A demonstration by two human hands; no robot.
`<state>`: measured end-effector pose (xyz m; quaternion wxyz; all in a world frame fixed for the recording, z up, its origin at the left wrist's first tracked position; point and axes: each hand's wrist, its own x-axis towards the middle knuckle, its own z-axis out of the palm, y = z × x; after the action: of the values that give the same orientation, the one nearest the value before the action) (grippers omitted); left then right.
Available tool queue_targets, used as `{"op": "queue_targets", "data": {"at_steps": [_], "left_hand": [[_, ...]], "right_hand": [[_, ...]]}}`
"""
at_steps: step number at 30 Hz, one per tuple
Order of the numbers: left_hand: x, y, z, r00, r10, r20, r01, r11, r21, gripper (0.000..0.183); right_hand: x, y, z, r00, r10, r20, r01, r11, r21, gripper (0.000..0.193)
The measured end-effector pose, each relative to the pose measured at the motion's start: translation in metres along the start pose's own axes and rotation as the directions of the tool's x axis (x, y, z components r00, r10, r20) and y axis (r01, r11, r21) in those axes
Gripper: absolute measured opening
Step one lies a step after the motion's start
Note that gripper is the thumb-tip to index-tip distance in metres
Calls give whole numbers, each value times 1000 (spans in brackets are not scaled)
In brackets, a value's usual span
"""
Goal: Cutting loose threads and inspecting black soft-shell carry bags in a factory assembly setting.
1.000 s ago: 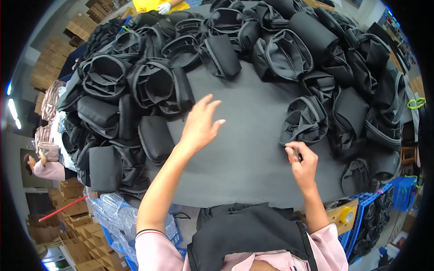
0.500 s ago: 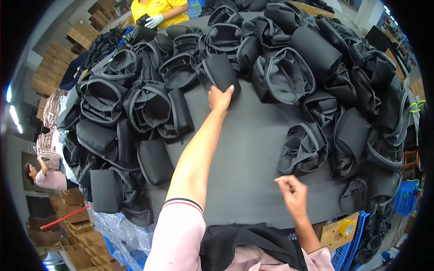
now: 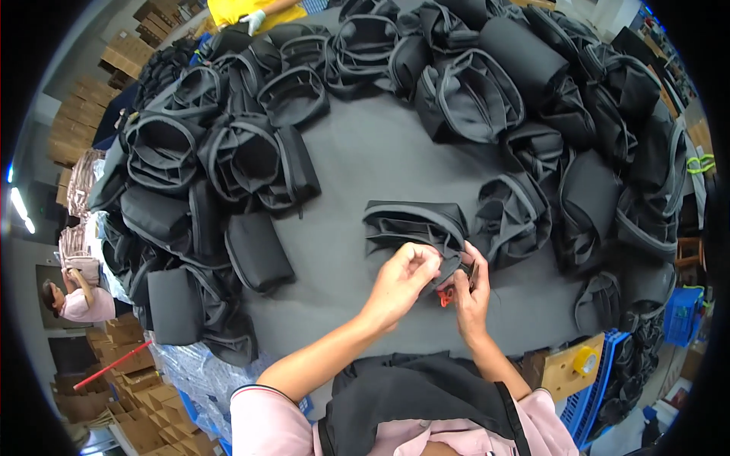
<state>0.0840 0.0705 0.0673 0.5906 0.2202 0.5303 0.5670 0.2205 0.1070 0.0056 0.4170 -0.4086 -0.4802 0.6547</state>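
Note:
A black zippered pouch [image 3: 414, 216] lies in front of me with its mouth open toward me, showing folds inside. My left hand [image 3: 403, 285] is closed, thumb and fingers pinching the pouch's near edge. My right hand [image 3: 473, 300] is at the pouch's right end, its fingers curled against the fabric there. A small red tool [image 3: 446, 296] shows by the right thumb, apparently held in that hand; its exact kind is mostly hidden by the fingers. Just right of the hands sits another open black pouch [image 3: 513, 216].
Heaps of black pouches [image 3: 163, 152] line the left, far and right sides of the grey table [image 3: 342, 167]. Near the right corner are a tape roll [image 3: 585, 361] and a blue crate [image 3: 589, 403]. A co-worker in yellow [image 3: 228, 11] stands across; another person [image 3: 84, 300] is at left.
My left hand has brought a pouch from the far pile back to the near middle. My right hand has moved up to meet it, and the red tool now shows.

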Motion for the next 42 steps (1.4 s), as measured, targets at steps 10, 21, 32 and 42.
{"op": "queue_targets", "data": {"at_steps": [10, 21, 32, 42], "left_hand": [[-11, -83, -66, 987, -50, -153, 114, 886, 450, 28], [-16, -89, -32, 881, 253, -399, 99, 728, 679, 40], [-15, -95, -40, 861, 176, -477, 142, 817, 559, 35], [-17, -105, -41, 875, 172, -452, 109, 841, 530, 32]], "right_hand": [[-13, 31, -6, 902, 407, 143, -404, 913, -51, 39], [-32, 40, 4, 894, 430, 128, -447, 879, 168, 21], [-42, 25, -28, 967, 205, 154, -70, 790, -610, 29], [-30, 21, -19, 934, -147, 324, 337, 661, -671, 23]]}}
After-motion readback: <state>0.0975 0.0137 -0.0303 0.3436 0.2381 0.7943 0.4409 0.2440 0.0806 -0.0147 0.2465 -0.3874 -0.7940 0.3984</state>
